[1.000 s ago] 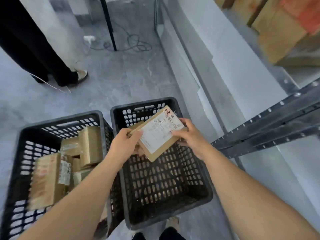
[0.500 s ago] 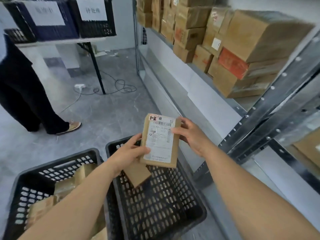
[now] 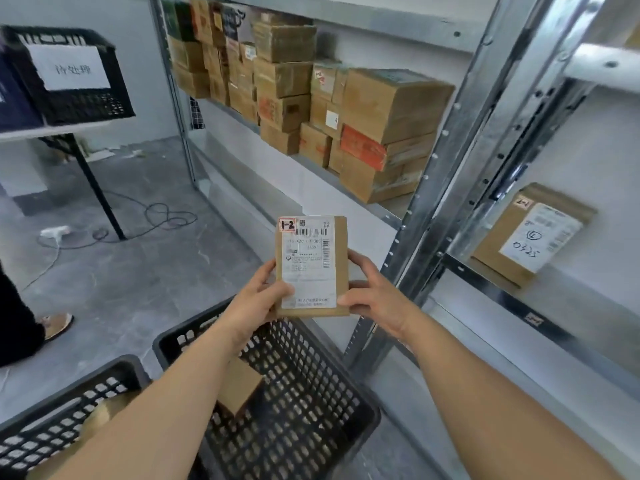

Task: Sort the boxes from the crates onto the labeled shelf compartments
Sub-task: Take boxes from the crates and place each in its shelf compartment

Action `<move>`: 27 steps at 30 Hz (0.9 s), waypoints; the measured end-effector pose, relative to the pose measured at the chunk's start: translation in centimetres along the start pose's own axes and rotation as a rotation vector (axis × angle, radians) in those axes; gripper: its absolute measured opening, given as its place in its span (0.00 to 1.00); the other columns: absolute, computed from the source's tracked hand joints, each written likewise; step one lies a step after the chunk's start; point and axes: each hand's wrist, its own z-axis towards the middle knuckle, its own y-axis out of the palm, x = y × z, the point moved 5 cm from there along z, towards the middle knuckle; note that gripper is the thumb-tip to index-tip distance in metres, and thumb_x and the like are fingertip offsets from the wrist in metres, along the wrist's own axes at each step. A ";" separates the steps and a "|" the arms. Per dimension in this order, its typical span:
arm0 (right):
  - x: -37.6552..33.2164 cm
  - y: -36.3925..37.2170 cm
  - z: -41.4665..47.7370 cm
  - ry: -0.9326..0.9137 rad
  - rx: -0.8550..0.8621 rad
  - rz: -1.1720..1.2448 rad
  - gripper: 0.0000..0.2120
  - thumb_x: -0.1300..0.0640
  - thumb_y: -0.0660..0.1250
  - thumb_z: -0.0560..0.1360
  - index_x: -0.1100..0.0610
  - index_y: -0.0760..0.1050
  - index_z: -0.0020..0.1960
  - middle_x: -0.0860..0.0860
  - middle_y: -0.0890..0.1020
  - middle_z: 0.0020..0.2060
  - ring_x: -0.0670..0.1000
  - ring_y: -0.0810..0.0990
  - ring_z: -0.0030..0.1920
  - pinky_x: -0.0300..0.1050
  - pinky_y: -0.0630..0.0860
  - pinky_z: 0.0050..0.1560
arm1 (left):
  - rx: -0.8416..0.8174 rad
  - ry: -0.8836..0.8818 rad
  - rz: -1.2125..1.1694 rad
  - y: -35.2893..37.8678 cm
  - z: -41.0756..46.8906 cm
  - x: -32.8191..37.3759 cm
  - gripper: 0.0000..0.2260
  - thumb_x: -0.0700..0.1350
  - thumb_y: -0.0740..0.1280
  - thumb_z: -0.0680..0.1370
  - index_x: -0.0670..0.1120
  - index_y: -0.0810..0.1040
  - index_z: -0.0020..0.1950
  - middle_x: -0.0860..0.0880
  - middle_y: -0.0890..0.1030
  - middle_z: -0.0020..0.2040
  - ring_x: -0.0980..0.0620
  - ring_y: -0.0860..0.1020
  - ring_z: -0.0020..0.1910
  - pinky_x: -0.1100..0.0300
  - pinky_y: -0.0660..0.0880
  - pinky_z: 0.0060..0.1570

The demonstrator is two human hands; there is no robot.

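Observation:
I hold a flat brown box upright in front of me, its white shipping label facing me and marked "1-2" in a red square. My left hand grips its left edge and my right hand its right edge. Below my hands stands a black crate with one small brown box in it. A second black crate sits at the lower left, with boxes partly hidden by my left arm. The metal shelf rises at the right, with stacked brown boxes on it.
Another flat box marked "1-7" leans in the right shelf compartment. At the upper left a labeled black crate sits on a table. A cable and power strip lie on the grey floor. A person's leg and shoe are at the left edge.
My view has risen from the crates to the shelf. Both hands have lifted the box higher and turned it upright, label toward me.

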 end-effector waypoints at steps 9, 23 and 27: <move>-2.0 -4.8 -6.1 -0.090 0.267 -0.061 0.40 0.61 0.71 0.62 0.37 0.62 0.68 0.52 0.84 0.49 0.50 0.82 0.53 0.47 0.79 0.53 | -0.174 0.106 0.193 5.0 0.2 3.3 0.32 0.57 0.68 0.73 0.58 0.61 0.75 0.55 0.80 0.60 0.53 0.76 0.61 0.47 0.69 0.67; -6.1 -16.2 -24.0 -0.243 0.621 -0.154 0.39 0.69 0.70 0.70 0.38 0.61 0.69 0.49 0.83 0.52 0.46 0.83 0.51 0.41 0.81 0.46 | -0.161 0.504 0.795 20.6 -3.5 10.8 0.29 0.57 0.69 0.74 0.55 0.64 0.72 0.51 0.75 0.65 0.52 0.74 0.59 0.53 0.73 0.58; -6.6 -18.7 -30.3 -0.271 0.720 -0.198 0.39 0.68 0.71 0.70 0.37 0.60 0.70 0.48 0.83 0.53 0.45 0.82 0.52 0.37 0.79 0.47 | -0.211 0.705 0.893 26.4 -6.8 12.7 0.29 0.57 0.69 0.73 0.55 0.65 0.72 0.52 0.75 0.65 0.55 0.74 0.61 0.54 0.74 0.59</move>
